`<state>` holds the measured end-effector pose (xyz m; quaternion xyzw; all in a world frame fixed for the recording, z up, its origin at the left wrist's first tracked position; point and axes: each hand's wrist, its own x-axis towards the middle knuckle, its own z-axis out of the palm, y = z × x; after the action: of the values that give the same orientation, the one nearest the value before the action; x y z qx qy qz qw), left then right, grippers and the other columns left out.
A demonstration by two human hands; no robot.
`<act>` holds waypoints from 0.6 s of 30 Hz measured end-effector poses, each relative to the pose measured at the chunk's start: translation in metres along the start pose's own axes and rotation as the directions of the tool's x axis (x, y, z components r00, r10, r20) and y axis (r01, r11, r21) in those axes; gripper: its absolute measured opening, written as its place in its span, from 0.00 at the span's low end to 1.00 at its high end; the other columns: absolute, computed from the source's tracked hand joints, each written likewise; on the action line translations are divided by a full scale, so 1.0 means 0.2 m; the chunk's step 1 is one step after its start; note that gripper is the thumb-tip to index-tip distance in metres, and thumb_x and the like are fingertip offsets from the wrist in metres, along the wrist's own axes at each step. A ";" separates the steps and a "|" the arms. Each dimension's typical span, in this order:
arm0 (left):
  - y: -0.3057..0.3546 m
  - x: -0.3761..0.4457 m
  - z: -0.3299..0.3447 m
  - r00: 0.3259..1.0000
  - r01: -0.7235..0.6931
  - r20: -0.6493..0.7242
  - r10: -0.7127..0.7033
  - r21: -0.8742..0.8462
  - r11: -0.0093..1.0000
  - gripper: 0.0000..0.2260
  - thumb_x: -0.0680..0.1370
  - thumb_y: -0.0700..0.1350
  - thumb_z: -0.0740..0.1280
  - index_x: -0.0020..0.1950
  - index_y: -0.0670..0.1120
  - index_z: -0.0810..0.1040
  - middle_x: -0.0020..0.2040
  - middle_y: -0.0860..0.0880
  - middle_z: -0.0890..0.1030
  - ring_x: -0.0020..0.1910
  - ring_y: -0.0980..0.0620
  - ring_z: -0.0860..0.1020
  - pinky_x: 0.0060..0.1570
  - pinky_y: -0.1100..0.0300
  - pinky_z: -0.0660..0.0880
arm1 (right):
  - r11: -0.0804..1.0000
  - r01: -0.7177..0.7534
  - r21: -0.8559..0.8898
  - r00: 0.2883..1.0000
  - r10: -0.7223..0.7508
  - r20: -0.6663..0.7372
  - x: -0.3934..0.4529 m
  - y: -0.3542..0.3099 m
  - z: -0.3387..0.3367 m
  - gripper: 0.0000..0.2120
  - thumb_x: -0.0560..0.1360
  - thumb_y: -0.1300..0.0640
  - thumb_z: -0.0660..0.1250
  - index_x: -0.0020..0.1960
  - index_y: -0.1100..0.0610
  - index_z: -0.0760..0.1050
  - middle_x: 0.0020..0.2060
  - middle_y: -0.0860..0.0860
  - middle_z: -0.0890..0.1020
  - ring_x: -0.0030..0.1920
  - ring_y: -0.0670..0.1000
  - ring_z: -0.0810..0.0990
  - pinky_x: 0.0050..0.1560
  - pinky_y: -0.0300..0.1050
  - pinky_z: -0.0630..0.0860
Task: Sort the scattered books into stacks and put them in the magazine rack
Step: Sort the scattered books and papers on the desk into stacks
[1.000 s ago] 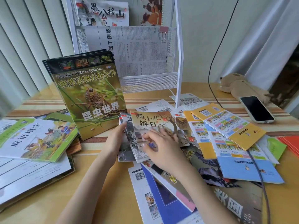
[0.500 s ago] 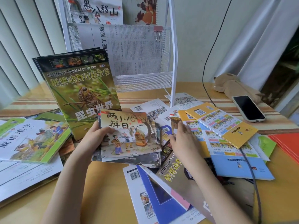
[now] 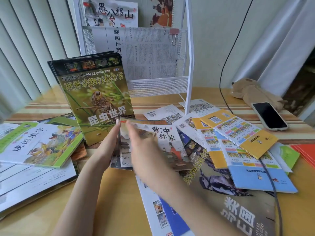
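White picture books (image 3: 163,142) at frame centre: left hand (image 3: 109,145) grips the stack's left edge, right hand (image 3: 144,150) lies flat on top, fingers straight.

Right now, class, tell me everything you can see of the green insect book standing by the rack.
The insect book is a thin glossy paperback with a green cover, a large insect photo, yellow and white Chinese titles and a strip of small photos on top. It stands tilted, fronting similar books leaning against the white magazine rack, bottom edge on the table; the left hand is in front.
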<state>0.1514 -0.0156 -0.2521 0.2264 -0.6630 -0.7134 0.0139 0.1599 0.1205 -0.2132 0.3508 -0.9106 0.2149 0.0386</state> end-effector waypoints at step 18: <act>-0.02 0.04 0.00 0.999 0.013 -0.045 -0.010 0.056 0.998 0.20 0.74 0.44 0.72 0.63 0.48 0.69 0.52 0.44 0.82 0.47 0.44 0.83 0.51 0.48 0.79 | 0.802 -0.440 -0.405 0.852 0.515 0.095 0.16 1.03 -0.08 0.26 0.82 0.59 0.49 0.77 0.63 0.42 0.75 0.64 0.46 0.76 0.61 0.47 0.76 0.52 0.47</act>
<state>0.1454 -0.0186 -0.2580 0.2463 -0.6811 -0.6893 0.0181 -0.0001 0.2439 -0.2669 0.1152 -0.9924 0.0066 -0.0437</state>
